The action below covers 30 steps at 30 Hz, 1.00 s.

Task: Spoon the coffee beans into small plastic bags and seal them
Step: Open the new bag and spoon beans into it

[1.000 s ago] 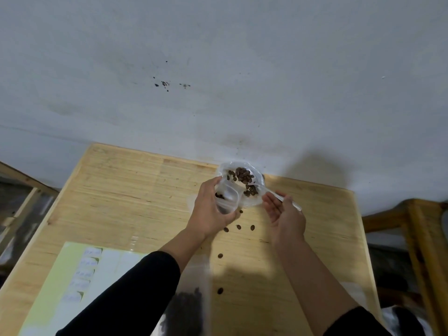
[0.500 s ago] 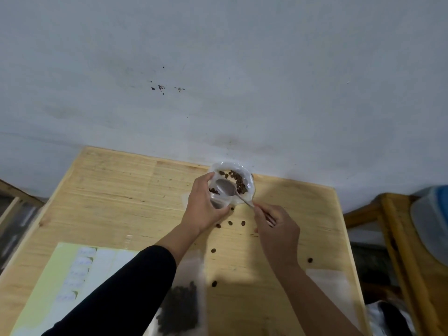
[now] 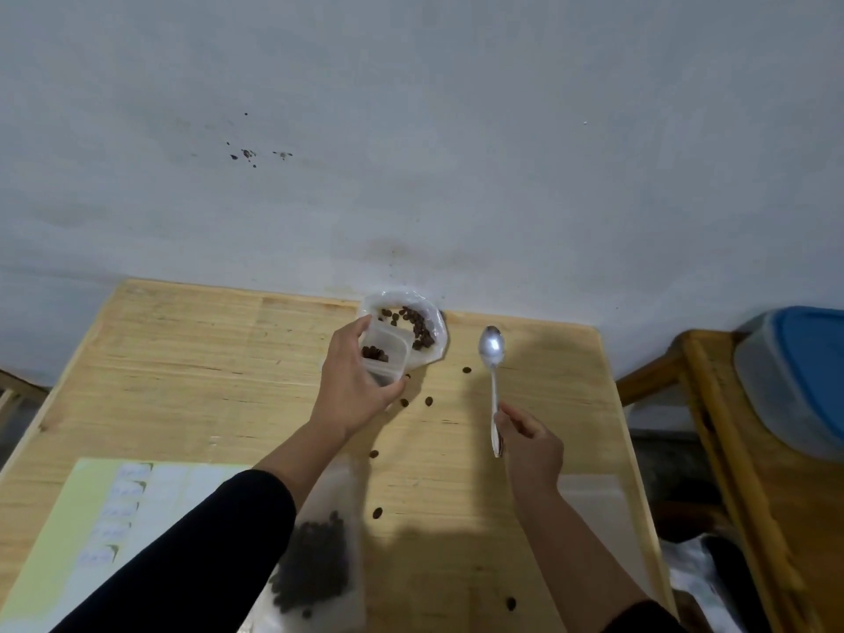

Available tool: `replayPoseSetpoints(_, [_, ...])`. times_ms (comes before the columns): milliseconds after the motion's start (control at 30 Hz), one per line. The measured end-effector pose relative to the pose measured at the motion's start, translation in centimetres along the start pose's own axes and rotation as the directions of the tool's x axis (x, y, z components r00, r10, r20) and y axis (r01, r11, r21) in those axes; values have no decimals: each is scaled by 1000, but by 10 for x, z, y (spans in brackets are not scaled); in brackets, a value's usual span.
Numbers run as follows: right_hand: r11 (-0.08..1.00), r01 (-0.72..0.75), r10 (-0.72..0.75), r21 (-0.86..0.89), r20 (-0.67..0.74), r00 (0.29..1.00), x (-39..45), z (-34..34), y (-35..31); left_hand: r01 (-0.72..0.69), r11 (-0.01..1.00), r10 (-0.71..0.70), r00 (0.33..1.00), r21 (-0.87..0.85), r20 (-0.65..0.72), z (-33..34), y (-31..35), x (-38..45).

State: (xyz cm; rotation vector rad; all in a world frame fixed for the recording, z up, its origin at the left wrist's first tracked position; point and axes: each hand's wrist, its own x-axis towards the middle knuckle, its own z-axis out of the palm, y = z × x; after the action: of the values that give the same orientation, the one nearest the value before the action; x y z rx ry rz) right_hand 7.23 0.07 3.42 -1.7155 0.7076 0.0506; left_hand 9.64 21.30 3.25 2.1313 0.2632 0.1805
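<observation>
A: Left hand [image 3: 351,390]?
B: Curled round a small clear plastic bag [image 3: 387,354], mouth held open, a few coffee beans [image 3: 375,354] already down inside. Held just off the worktop [image 3: 182,358], near the far edge, about midway along.

A: And behind it?
B: A larger clear bag of beans [image 3: 413,324], spread open, right at the far edge against the wall [image 3: 411,130]. Touching or overlapping the small bag in view; cannot tell which.

A: Right hand [image 3: 530,443]?
B: Pinching the lower handle of a metal spoon [image 3: 492,372], bowl pointing toward the far edge, bowl looking bare and shiny. Well to the right of both bags, clear of them.

A: Anything spilled?
B: Loose beans [image 3: 428,400] scattered on the wood: a few just below the small bag, one between the bags and the spoon bowl, others trailing toward the near edge, one by the near right.

A: Near edge?
B: Another clear bag, filled with beans [image 3: 315,568], lying flat, partly hidden by the black left sleeve [image 3: 196,555]. Pale sheet with small white labels [image 3: 114,509] at the near left corner. Flat clear film, likely empty bags [image 3: 598,504], by the right edge.

A: Off the worktop?
B: Wooden stand to the right, with a grey tub under a blue lid [image 3: 794,376] on it.
</observation>
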Motion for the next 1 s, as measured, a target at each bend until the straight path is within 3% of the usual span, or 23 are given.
replayPoseSetpoints(133, [990,-15,4,-139,-76,997,23,-2,12,-3,1000,3,1000,8,-13,3,4,-9])
replayPoseSetpoints(300, [938,55,-74,-343,-41,996,38,-3,19,7,999,-6,999,48,-34,9,8,-20])
replayPoseSetpoints(467, [902,88,-97,-423,0,995,48,-4,29,12,999,-9,998,50,-69,14,16,-29])
replayPoseSetpoints(600, [906,195,-201,-376,23,979,39,-5,9,-7,1000,9,997,29,-72,14,26,-38])
replayPoseSetpoints(700, [898,388,-340,-207,234,911,18,0,-25,-37,999,39,996,16,-80,11,33,-45])
replayPoseSetpoints(767, [918,395,-355,-12,417,837,-4,3,-51,-89,996,89,993,5,-80,8,40,-51])
replayPoseSetpoints(833, [930,366,-319,26,550,772,-20,8,-69,-130,991,129,990,-14,-65,4,48,-56])
replayPoseSetpoints(1000, [864,497,-393,-84,504,769,-54,18,-98,-181,980,183,983,-85,7,-19,57,-64])
